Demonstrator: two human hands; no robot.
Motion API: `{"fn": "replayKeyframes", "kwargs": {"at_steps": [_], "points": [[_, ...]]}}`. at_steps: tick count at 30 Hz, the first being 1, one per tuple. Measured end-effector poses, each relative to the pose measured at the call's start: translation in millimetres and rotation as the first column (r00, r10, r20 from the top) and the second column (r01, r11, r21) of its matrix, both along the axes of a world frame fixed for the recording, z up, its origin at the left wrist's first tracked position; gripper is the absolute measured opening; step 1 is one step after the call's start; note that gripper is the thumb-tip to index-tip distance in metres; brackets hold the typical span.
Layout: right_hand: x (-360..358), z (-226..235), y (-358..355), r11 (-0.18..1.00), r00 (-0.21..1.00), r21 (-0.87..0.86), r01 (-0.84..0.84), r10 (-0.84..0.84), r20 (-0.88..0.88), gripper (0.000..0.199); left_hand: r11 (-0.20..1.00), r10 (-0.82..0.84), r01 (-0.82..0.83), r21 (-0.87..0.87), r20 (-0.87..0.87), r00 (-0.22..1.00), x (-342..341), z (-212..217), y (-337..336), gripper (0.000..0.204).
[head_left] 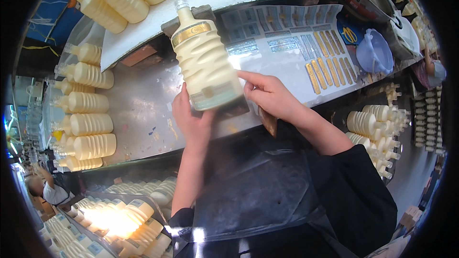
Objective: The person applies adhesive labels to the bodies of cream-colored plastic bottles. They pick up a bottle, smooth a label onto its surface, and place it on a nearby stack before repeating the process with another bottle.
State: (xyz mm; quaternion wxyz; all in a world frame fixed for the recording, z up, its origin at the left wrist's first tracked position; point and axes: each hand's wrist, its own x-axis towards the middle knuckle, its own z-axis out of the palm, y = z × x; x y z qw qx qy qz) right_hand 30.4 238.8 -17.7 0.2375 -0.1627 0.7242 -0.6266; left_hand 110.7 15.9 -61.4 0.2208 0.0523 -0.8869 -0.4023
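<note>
In the head view, a cream bottle lies on a dark support, seemingly propped for two-handed work. The left hand closes thumb and fingers around its base, apparently steadying it; the right hand, half-curled, reaches its side, any hold unclear.

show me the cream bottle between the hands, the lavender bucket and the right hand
Cream bottle (206, 64): head view, on its ribbed body.
Lavender bucket (376, 56): head view, on its wall.
Right hand (273, 94): head view, on its back.
</note>
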Motion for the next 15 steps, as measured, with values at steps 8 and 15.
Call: {"fn": "replayKeyframes", "kwargs": {"at_steps": [8,15], "points": [[7.3,15.4,-0.7,0.998,0.999,-0.056,-0.040,0.040,-0.007,0.057,0.970,-0.061,0.050,0.236,0.042,0.997,1.1,-4.3,-1.4,0.077],[2.6,4.1,0.1,0.998,1.000,-0.057,0.008,-0.006,0.024,0.052,0.985,0.024,-0.033,0.171,0.054,0.998,4.1,-0.1,5.3,0.074]]}}
